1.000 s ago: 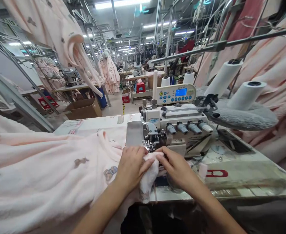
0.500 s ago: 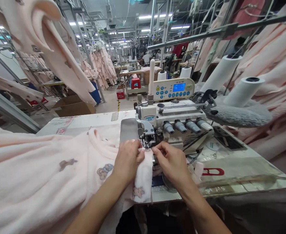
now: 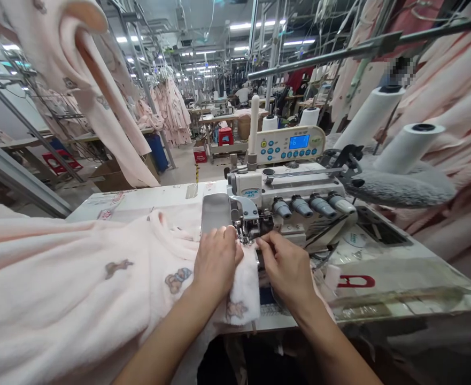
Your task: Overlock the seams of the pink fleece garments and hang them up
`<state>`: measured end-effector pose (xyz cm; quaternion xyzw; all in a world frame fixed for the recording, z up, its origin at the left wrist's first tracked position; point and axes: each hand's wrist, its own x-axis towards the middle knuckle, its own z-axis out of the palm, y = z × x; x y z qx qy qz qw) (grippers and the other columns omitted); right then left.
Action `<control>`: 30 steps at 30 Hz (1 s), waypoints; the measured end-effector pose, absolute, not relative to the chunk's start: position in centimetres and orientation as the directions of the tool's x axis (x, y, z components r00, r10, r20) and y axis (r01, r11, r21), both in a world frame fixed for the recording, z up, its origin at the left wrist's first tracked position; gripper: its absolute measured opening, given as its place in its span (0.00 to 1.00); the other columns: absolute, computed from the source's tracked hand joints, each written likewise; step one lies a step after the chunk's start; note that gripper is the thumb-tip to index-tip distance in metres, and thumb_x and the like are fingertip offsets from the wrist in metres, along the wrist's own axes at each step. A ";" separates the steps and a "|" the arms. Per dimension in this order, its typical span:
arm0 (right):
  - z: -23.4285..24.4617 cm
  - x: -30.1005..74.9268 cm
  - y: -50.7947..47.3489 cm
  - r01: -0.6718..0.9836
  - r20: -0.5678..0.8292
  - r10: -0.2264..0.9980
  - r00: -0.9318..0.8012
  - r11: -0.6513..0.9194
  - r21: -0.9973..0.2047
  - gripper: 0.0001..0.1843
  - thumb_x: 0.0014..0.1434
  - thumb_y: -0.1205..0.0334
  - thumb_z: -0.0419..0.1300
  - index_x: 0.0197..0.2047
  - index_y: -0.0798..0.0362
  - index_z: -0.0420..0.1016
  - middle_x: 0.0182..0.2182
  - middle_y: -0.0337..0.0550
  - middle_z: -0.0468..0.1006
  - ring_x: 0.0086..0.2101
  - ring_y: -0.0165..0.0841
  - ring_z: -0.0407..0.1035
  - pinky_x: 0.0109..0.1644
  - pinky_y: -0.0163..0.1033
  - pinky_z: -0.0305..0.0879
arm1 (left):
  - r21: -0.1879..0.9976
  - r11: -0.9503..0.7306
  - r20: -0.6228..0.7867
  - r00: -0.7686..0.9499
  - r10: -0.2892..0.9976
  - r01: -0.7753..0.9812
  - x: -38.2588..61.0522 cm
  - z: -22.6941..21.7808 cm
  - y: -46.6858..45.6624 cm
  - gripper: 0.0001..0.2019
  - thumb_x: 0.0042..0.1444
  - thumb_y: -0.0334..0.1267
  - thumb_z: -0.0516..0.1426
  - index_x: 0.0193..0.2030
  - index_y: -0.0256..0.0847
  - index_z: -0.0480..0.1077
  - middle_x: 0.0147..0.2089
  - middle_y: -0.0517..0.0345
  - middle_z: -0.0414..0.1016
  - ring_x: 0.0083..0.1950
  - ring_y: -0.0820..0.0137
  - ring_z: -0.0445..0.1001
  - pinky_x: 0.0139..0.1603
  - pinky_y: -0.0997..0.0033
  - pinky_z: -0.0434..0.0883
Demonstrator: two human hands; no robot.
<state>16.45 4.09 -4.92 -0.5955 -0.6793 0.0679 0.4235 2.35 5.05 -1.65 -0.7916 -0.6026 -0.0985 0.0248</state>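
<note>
A pale pink fleece garment (image 3: 131, 291) with printed bears spreads over the left of the sewing table, its edge lying at the presser foot (image 3: 248, 239) of a white overlock sewing machine (image 3: 299, 187). My left hand (image 3: 216, 262) is closed on the fleece just left of the foot, its fingertips partly hidden. To the right of the foot, my right hand (image 3: 289, 264) pinches the garment's edge between thumb and forefinger. A flap of white fleece (image 3: 245, 291) hangs between both hands towards the table's front edge. The needle area is partly covered by the foot and fingers.
White thread cones (image 3: 406, 147) stand behind the machine at right, near a grey fluffy cloth (image 3: 403, 187). On the table lies a red clip-shaped piece (image 3: 357, 281). Pink garments (image 3: 99, 91) hang at left, and a metal rail (image 3: 323, 59) crosses the upper right.
The view has shifted slightly. The white fleece flap has crept a little forward under the foot. My left fingers lie flatter over the cloth; my right hand keeps its pinch.
</note>
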 end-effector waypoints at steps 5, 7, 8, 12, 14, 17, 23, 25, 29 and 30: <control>-5.8 16.6 2.7 0.721 0.547 0.832 0.099 0.319 -0.615 0.12 0.64 0.61 0.47 0.38 0.53 0.70 0.33 0.45 0.77 0.33 0.35 0.71 0.37 0.36 0.59 | 0.023 -0.274 0.191 0.265 0.945 0.961 2.4 -1.5 5.0 0.08 0.61 0.33 0.45 0.42 0.37 0.63 0.39 0.51 0.69 0.42 0.59 0.66 0.41 0.59 0.60; -6.6 16.8 1.6 0.655 0.500 0.856 0.131 0.304 -0.692 0.14 0.65 0.55 0.47 0.39 0.53 0.70 0.34 0.47 0.76 0.34 0.36 0.69 0.39 0.37 0.59 | 0.035 -0.294 0.192 0.282 0.940 0.955 2.2 -1.2 4.9 0.09 0.62 0.34 0.43 0.42 0.37 0.63 0.40 0.50 0.69 0.43 0.58 0.66 0.42 0.58 0.60; -7.0 16.8 1.1 0.596 0.434 0.892 0.126 0.281 -0.752 0.16 0.64 0.52 0.48 0.35 0.53 0.71 0.31 0.46 0.75 0.33 0.37 0.68 0.38 0.38 0.58 | 0.051 -0.309 0.191 0.295 0.936 0.950 2.0 -1.1 4.8 0.10 0.63 0.35 0.42 0.42 0.37 0.62 0.41 0.49 0.69 0.43 0.58 0.65 0.42 0.58 0.60; -8.7 15.9 0.1 0.353 0.148 0.988 -0.047 0.155 -0.923 0.29 0.62 0.42 0.43 0.18 0.52 0.62 0.20 0.42 0.68 0.26 0.34 0.62 0.30 0.37 0.55 | 0.171 -0.349 0.142 0.328 0.934 0.921 1.2 -0.4 4.8 0.12 0.65 0.38 0.40 0.39 0.40 0.61 0.41 0.51 0.69 0.42 0.61 0.65 0.43 0.59 0.60; -9.0 15.0 0.1 0.279 0.102 0.992 -0.073 0.119 -0.953 0.31 0.62 0.40 0.41 0.17 0.53 0.59 0.17 0.39 0.65 0.22 0.31 0.60 0.25 0.35 0.52 | 0.224 -0.343 0.130 0.321 0.938 0.912 0.9 -0.2 4.9 0.12 0.65 0.38 0.39 0.38 0.41 0.61 0.41 0.52 0.69 0.42 0.62 0.66 0.43 0.60 0.61; -8.8 14.1 0.1 0.164 0.055 0.995 -0.079 0.067 -0.984 0.28 0.60 0.40 0.45 0.20 0.53 0.61 0.16 0.36 0.62 0.20 0.28 0.57 0.22 0.33 0.51 | 0.286 -0.335 0.135 0.309 0.942 0.898 0.7 -0.1 5.0 0.11 0.64 0.38 0.40 0.37 0.41 0.61 0.40 0.54 0.69 0.42 0.63 0.66 0.44 0.60 0.61; -7.6 14.8 -0.3 -0.086 0.003 0.999 0.050 0.007 -0.996 0.18 0.49 0.50 0.63 0.23 0.53 0.62 0.20 0.33 0.63 0.23 0.27 0.57 0.26 0.31 0.55 | 0.368 -0.317 0.111 0.298 0.948 0.874 0.6 0.0 5.2 0.08 0.62 0.39 0.46 0.37 0.41 0.63 0.41 0.55 0.71 0.43 0.63 0.67 0.45 0.59 0.61; -7.5 15.3 -0.4 -0.115 -0.001 1.000 0.028 0.003 -0.993 0.17 0.49 0.50 0.64 0.23 0.53 0.63 0.20 0.32 0.63 0.23 0.27 0.57 0.25 0.30 0.54 | 0.379 -0.309 0.117 0.286 0.951 0.872 0.6 0.1 5.2 0.08 0.61 0.38 0.46 0.36 0.41 0.64 0.41 0.56 0.72 0.44 0.63 0.67 0.45 0.59 0.61; -7.4 16.0 -0.8 0.013 0.089 0.994 0.060 0.089 -0.996 0.11 0.58 0.53 0.56 0.35 0.53 0.70 0.22 0.34 0.66 0.23 0.27 0.59 0.24 0.30 0.54 | 0.390 -0.298 0.125 0.271 0.955 0.871 0.7 0.1 5.0 0.08 0.61 0.38 0.47 0.36 0.41 0.65 0.40 0.56 0.72 0.44 0.63 0.67 0.46 0.59 0.60; -7.4 16.2 -1.0 0.095 0.125 0.990 0.066 0.118 -0.988 0.12 0.60 0.54 0.55 0.42 0.52 0.70 0.21 0.33 0.66 0.22 0.28 0.59 0.23 0.30 0.54 | 0.387 -0.300 0.128 0.271 0.954 0.872 0.7 0.0 5.0 0.08 0.61 0.38 0.47 0.36 0.41 0.65 0.40 0.56 0.72 0.43 0.63 0.67 0.46 0.59 0.60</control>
